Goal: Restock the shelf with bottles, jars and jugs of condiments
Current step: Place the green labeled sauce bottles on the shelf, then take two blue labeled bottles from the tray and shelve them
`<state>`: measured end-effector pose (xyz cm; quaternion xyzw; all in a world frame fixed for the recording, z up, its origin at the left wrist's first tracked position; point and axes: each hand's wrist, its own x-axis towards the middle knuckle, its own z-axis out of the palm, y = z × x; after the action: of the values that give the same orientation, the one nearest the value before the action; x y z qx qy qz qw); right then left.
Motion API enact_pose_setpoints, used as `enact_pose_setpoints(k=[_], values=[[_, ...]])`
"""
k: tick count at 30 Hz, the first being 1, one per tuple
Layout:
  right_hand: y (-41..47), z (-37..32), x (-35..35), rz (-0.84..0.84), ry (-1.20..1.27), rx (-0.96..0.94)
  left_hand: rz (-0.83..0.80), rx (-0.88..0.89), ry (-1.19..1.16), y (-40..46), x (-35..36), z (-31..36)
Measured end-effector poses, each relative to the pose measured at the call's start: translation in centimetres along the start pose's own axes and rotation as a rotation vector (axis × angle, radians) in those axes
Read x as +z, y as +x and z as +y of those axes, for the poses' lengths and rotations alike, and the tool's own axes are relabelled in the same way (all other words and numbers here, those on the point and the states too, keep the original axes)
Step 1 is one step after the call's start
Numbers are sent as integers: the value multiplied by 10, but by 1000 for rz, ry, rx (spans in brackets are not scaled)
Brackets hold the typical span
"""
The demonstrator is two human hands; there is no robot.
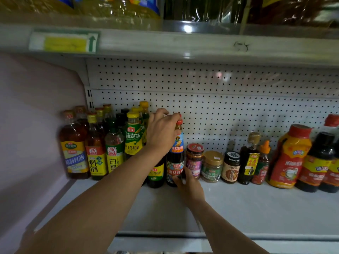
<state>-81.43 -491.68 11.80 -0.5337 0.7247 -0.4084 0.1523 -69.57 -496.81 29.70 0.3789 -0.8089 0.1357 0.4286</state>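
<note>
We look at a white shelf [256, 208] backed by pegboard [238, 110], its rear edge lined with condiment bottles and jars. Among them a dark red-capped bottle [175, 162] stands upright between a green-labelled bottle [156, 176] and a red-lidded jar [194, 160]. Our left hand [162, 132] curls over its cap; our right hand [189, 186] holds its base with curled fingers.
</note>
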Motion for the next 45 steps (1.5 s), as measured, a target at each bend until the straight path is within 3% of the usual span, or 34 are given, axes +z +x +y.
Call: enact_pose_setpoints(k=[5, 9, 13, 19, 28, 34, 38, 45], values=[[-20, 0, -17, 1, 66, -25, -96, 51, 122, -8, -6, -2], [-42, 7, -36, -1, -46, -94, -121, -3, 148, -45, -24, 4], [-60, 4, -52, -40, -150, -112, -165, -166, 54, -98, -41, 4], [-103, -16, -52, -169, -342, -316, -251, -443, -25, -189, -71, 3], [-169, -38, -14, -325, -476, -553, -270, -566, 44, -313, -94, -12], [-205, -40, 13, -342, -597, -596, -410, -553, 158, -361, -94, -38], [-237, -39, 45, -370, -645, -691, -476, -615, 56, -398, -93, -51], [-274, -12, 112, -612, -632, -466, -678, -676, 25, -478, -96, -84]])
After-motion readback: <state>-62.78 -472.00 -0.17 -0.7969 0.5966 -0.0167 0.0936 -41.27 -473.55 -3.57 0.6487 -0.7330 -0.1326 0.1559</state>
